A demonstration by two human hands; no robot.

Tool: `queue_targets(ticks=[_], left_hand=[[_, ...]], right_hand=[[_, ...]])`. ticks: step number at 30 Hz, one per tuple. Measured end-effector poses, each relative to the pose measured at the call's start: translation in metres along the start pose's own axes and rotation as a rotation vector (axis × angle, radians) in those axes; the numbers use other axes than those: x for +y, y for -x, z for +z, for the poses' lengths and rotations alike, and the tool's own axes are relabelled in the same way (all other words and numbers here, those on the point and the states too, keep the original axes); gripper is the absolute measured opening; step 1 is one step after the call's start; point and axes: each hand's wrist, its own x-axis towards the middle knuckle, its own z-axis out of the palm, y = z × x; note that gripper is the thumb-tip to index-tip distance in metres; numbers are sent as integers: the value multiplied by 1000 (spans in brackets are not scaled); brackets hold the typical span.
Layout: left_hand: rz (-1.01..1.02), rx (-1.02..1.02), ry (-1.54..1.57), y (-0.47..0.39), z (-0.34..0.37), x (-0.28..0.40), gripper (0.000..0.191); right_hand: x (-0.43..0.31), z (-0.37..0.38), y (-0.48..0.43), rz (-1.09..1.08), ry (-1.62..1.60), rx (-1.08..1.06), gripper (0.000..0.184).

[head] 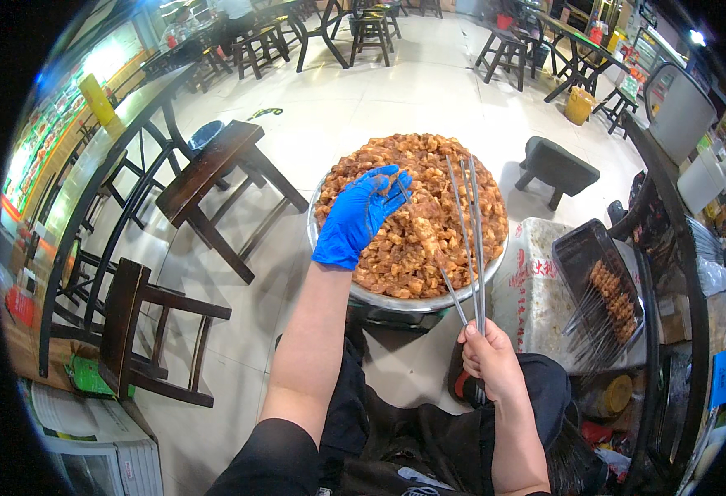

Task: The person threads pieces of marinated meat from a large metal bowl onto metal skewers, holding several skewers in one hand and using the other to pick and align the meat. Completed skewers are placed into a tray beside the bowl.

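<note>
My left hand (353,217), in a blue disposable glove, is over a heap of diced, marinated meat (394,273). Its fingers curl around a small meat chunk (381,182) beside the tip of a metal skewer. Pieces of meat (425,232) are threaded along that skewer, which slants down to my bare right hand (493,359). The right fist also grips several bare metal skewers (475,248), pointing away from me. A wide metal basin (409,302) holds the heap in front of my knees. The glove hides part of the heap.
To the right, a black tray (576,248) with loaded meat skewers (614,294) sits on a white foam box (514,297). A low dark stool (558,167) stands beyond it. Wooden stools (214,167) and a long table (143,105) line the left. People sit or stand far back.
</note>
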Motion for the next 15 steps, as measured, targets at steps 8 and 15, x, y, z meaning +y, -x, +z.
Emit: queue_targets(ticks=[8, 15], left_hand=[[29, 64, 73, 1, 0, 3, 33], [11, 104, 52, -1, -4, -4, 27]], right_hand=[[1, 5, -2, 9, 15, 12, 19], [6, 6, -3, -5, 4, 5, 19]])
